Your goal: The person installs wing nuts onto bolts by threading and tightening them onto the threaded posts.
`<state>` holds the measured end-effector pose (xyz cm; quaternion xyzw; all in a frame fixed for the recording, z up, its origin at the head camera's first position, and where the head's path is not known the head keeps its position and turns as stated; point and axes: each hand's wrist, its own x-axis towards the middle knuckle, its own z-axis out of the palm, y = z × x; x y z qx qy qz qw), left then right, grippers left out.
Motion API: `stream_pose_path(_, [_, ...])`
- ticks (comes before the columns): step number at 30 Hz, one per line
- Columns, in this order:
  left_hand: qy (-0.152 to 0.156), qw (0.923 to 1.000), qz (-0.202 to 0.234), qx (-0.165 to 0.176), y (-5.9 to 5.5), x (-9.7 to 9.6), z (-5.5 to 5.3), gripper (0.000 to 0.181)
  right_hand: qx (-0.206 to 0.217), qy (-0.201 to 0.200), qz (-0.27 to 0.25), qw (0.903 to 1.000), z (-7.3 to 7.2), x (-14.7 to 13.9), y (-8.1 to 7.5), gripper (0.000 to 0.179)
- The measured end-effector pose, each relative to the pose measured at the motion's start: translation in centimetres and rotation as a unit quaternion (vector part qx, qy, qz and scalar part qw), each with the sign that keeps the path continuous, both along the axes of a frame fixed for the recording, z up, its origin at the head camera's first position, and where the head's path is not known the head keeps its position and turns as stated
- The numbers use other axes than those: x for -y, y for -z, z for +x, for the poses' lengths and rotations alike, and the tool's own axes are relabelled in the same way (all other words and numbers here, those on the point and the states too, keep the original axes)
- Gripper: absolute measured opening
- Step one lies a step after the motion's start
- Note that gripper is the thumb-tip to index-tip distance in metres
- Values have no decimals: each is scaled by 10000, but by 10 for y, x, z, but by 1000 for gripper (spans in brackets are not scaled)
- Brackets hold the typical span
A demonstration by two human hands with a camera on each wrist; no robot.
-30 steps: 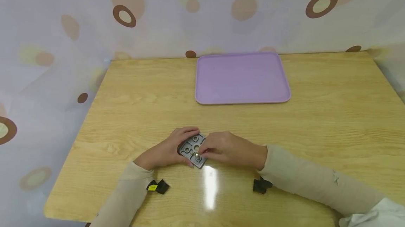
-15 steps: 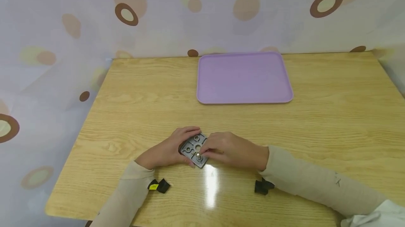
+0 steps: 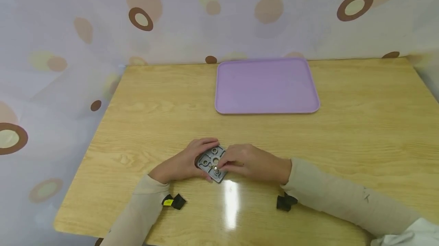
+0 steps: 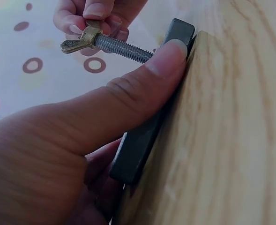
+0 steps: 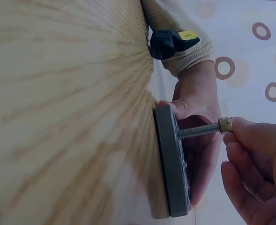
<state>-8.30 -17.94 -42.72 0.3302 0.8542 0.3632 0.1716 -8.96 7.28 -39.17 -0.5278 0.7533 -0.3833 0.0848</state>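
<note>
A square grey metal plate (image 3: 210,156) with several round holes lies flat on the wooden table, near the front. My left hand (image 3: 185,162) grips it by opposite edges, with the thumb on the near side. From the plate's near part rises a threaded metal rod (image 5: 201,131), roughly upright to its face. At the rod's top end sits a brass wing nut (image 4: 88,38). The thumb and fingers of my right hand (image 3: 252,163) pinch that wing nut, covering part of it. Bare thread shows between nut and plate in both wrist views.
A purple tray (image 3: 267,112) lies at the back of the table against the patterned cloth (image 3: 240,29). Black wrist camera mounts (image 3: 178,202) jut from both sleeves over the table (image 3: 137,124). The table's left edge is beyond the left arm.
The head view has shifted slightly. Both hands keep their hold on the plate and the wing nut, in nearly the same places.
</note>
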Motion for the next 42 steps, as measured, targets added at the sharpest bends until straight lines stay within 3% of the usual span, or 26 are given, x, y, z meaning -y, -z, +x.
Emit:
stream_pose_path(19, [87,9999,-101,-8,3,0,-3,96,-48,-104,-87,9999,-1,1,3,16])
stream_pose_path(30, [129,9999,10,91,3,-2,-3,96,39,-43,179,9998,2,1,5,42])
stream_pose_path(42, [114,9999,3,68,2,2,-2,96,219,-11,313,9993,4,8,1,36])
